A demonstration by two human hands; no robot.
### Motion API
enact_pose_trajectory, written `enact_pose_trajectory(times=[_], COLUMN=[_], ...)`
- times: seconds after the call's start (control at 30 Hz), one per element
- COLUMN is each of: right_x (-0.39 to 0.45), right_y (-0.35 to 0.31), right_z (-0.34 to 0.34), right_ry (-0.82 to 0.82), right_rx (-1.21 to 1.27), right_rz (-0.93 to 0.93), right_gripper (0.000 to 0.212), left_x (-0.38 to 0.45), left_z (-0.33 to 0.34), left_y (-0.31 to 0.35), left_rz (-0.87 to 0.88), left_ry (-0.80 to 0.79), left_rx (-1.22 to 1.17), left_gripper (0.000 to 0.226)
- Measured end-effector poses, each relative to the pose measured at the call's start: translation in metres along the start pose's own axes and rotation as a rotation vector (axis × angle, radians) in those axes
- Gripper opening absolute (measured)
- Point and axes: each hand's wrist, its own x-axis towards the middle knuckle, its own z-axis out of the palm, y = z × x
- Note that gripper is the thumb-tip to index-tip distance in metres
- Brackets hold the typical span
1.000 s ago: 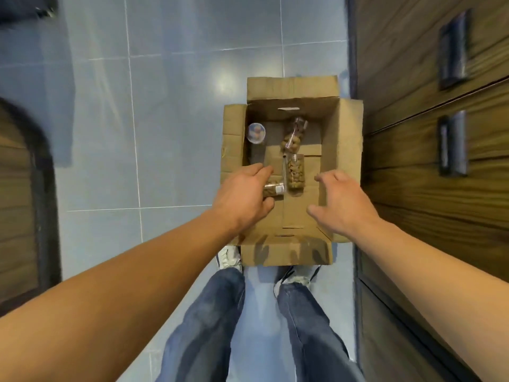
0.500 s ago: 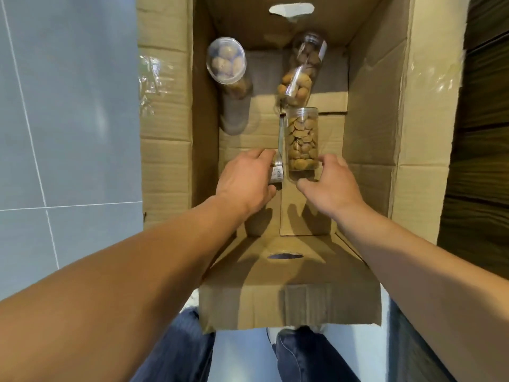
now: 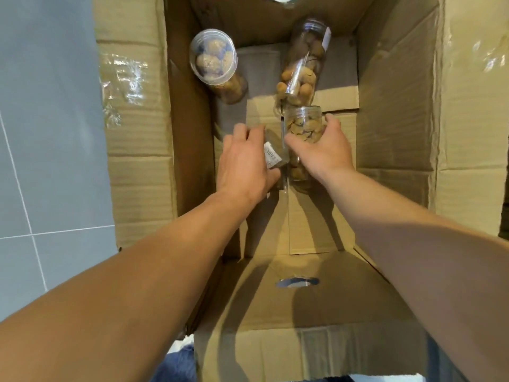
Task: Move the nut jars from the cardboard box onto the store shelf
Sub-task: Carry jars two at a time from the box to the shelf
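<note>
Inside the open cardboard box (image 3: pixel 396 111) standing on the grey tiled floor (image 3: pixel 46 133), the person reaches down with both arms. The right hand (image 3: pixel 323 150) curls round a clear jar of flat brown nuts (image 3: pixel 303 125) lying on the box bottom, its long axis running away from the person and its ribbed lid end pointing to the far wall. The left hand (image 3: pixel 245 164) grips a second jar (image 3: pixel 275 158) just beside it on the left, mostly hidden by the fingers; a white label on it carries print too blurred to read. Farther in, a longer jar of round nuts (image 3: pixel 301 64) lies tilted, its lid toward the far wall, its near end touching the lid of the right hand's jar. To the left, well apart, a fourth jar (image 3: pixel 214 60) stands nearly upright, lid facing the camera. Compared with half a second ago, the camera has dropped closer into the box, and the right hand has moved from the jar's near end to wrap its fingers over the body.
</note>
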Motion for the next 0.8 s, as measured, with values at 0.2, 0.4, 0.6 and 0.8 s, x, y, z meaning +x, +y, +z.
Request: enact_pose_trajectory(times=[0.2,0.4,0.6,0.8], right_x=[0.011,-0.038,-0.111,-0.218], right_y=[-0.021,-0.009,-0.049,-0.14], right_z=[-0.007,-0.037,-0.09,-0.173], right_ry=[0.039,0.125,0.145,0.108], right_rx=[0.059,-0.02,-0.108,-0.171], right_rz=[0.01,-0.245,-0.288,-0.382], right_gripper=[0.094,0.082,0.071,0.076], left_x=[-0.001,-0.012,-0.051,-0.113], left_z=[-0.013,-0.031,-0.105,-0.244], left_y=[0.006,0.017,0.042,0.089], left_rz=[-0.075,-0.132,-0.122,-0.057], left_ry=[0.137,0.132,0.125,0.139], left_rx=[-0.261,-0.296,-0.347,-0.362], left_gripper=[0.086,0.076,0.073,0.078])
